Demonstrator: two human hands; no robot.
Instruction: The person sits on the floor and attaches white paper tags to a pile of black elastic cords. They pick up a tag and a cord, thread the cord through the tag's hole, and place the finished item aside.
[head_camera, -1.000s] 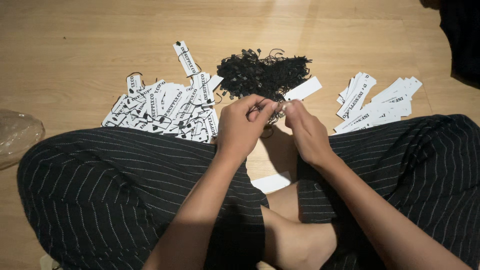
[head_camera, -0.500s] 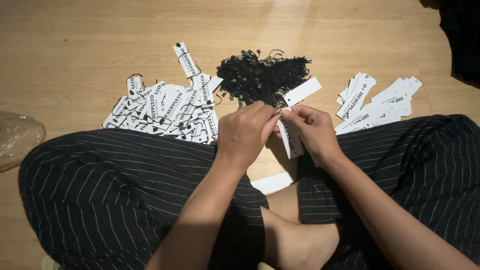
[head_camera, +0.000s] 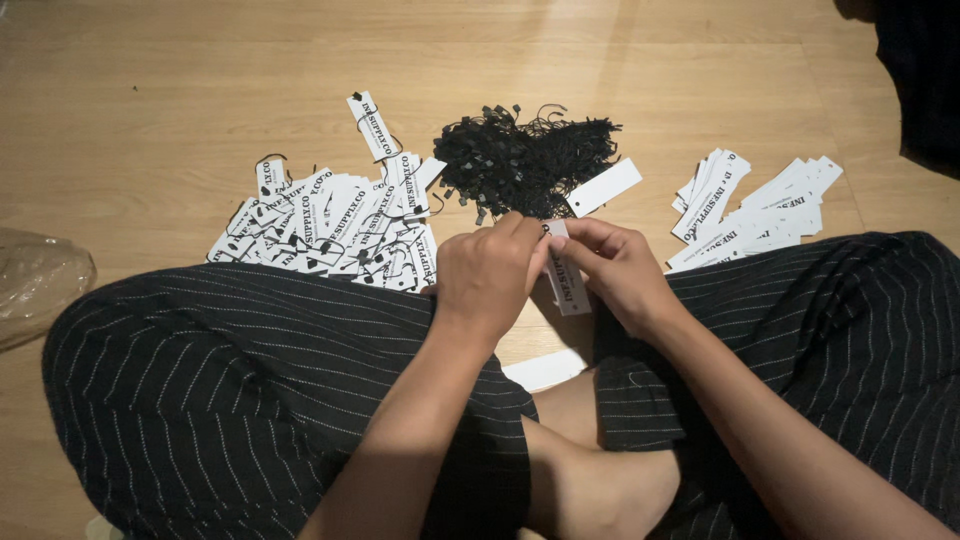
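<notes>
A: Since the frame one second back, both hands have drawn slightly toward the body, and the white paper tag (head_camera: 566, 280) now hangs lengthwise between them where before only its edge showed.

B: Hand states?

A: Left hand (head_camera: 487, 275): closed, fingertips pinched at the top end of the tag. Right hand (head_camera: 622, 270): closed, thumb and fingers gripping the same top end from the other side. Whether a cord is held between the fingers cannot be told.

B: Tag location?

A: Above the gap between the knees, just short of the pile of black cords (head_camera: 525, 155), not touching the floor.

B: Surface?

A: Light wooden floor (head_camera: 150, 90), boards running left to right. Person seated cross-legged in black pinstriped trousers (head_camera: 250, 390).

B: Items on the surface?

A: Left of the cords: a spread heap of strung tags (head_camera: 330, 225) with black loops. Right of the cords: a fanned stack of plain tags (head_camera: 760, 210). One blank tag (head_camera: 603, 187) lies touching the cord pile. Far left edge: crumpled clear plastic bag (head_camera: 40, 285). Upper right corner: dark cloth (head_camera: 920, 80), well apart from the tags.
</notes>
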